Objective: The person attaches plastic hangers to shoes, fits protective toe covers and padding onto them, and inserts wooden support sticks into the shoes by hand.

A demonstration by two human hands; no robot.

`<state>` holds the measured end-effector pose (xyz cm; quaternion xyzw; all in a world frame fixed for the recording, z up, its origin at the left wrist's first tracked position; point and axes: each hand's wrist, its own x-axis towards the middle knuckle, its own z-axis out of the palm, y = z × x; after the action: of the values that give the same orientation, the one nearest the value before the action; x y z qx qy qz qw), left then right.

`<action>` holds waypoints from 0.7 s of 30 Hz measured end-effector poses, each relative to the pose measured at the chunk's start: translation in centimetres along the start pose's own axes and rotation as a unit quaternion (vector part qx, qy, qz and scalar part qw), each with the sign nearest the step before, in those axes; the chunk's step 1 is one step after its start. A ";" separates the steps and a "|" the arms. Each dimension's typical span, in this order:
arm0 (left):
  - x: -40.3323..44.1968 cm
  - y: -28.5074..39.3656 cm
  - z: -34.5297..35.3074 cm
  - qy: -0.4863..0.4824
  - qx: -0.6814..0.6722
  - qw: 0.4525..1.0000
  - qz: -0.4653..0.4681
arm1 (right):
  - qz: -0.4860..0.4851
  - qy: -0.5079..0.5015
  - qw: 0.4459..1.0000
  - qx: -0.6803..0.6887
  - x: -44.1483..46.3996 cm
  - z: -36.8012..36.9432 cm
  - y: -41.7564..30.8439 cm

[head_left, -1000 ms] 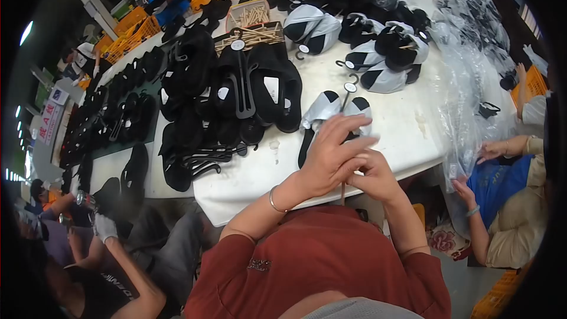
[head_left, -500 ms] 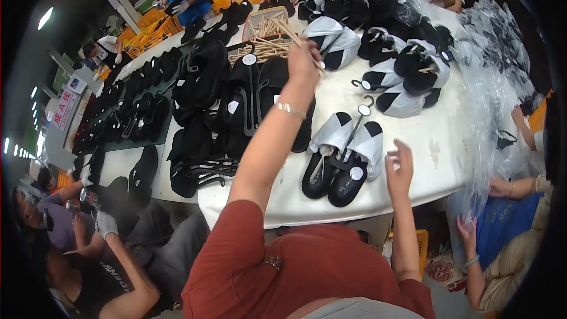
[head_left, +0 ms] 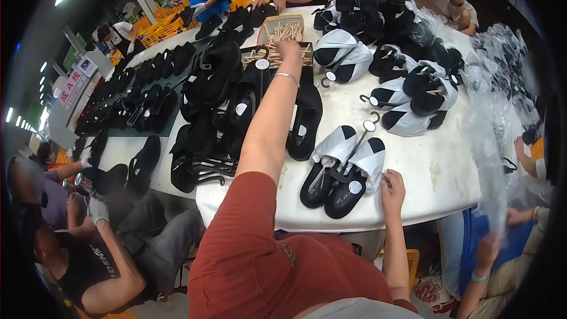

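My left hand [head_left: 289, 51], with a bracelet at the wrist, reaches over the near box of wooden sticks [head_left: 254, 57]. Its fingers are turned away, so their grip is hidden. My right hand [head_left: 393, 192] is beside the pair of slippers in front of me, with its fingers curled in and nothing visible in them. These black slippers [head_left: 344, 199] have white paper [head_left: 367, 162] wrapped over their straps. A black hanger [head_left: 363, 137] with a round white label joins them.
Black slippers with hangers [head_left: 236, 103] are heaped on the left. More paper-wrapped pairs [head_left: 413, 97] lie to the right. A second box of sticks [head_left: 283, 26] stands behind the first. Clear plastic bags [head_left: 496, 77] are piled far right. Co-workers surround the white table [head_left: 434, 168].
My left hand has come down over the box; the long sticks that showed by it are out of sight. My right hand has drawn its fingers in, closer to the slippers. The view has shifted.
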<state>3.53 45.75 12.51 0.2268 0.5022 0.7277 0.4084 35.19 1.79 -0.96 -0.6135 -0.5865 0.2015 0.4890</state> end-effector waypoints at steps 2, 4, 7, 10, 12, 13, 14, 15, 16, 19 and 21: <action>-2.6 -0.3 0.2 -0.132 0.114 0.974 0.146 | 0.005 0.005 1.000 0.013 0.0 0.0 -0.3; -8.7 0.8 -1.2 -0.235 0.178 0.915 0.275 | -0.023 0.016 1.000 0.005 0.3 0.7 1.9; -20.5 5.3 -6.5 -0.499 0.176 0.801 0.279 | -0.052 0.027 0.998 -0.018 0.2 0.2 1.8; -27.2 9.4 -13.3 -0.666 0.414 0.592 0.188 | -0.040 0.018 0.999 -0.010 0.0 -0.1 1.7; -29.9 9.1 -17.6 -0.629 0.494 0.525 0.290 | -0.038 0.022 0.999 -0.008 0.4 -0.4 2.1; -31.4 8.4 -19.9 -0.575 0.491 0.523 0.392 | 0.019 0.005 1.000 -0.001 0.5 -0.6 1.9; -32.7 7.3 -21.8 -0.516 0.465 0.579 0.426 | 0.075 -0.012 0.997 0.007 0.6 -0.7 1.5; -33.5 6.1 -23.4 -0.516 0.433 0.615 0.410 | 0.078 -0.013 0.997 0.000 0.9 -0.7 -0.2; -34.6 5.3 -24.6 -0.518 0.419 0.635 0.392 | 0.024 -0.010 1.000 0.002 1.4 -0.8 -3.1; -38.5 2.3 -27.2 -0.482 0.413 0.671 0.383 | -0.222 -0.058 0.968 -0.103 3.5 0.1 -9.0; -42.0 0.3 -27.5 -0.456 0.443 0.675 0.374 | -0.260 -0.113 0.948 -0.145 4.7 2.1 -9.7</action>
<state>6.73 -3.82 5.34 0.8535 0.3906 0.3186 0.1320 29.55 5.25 7.74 -0.4770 -0.8002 0.0480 0.3604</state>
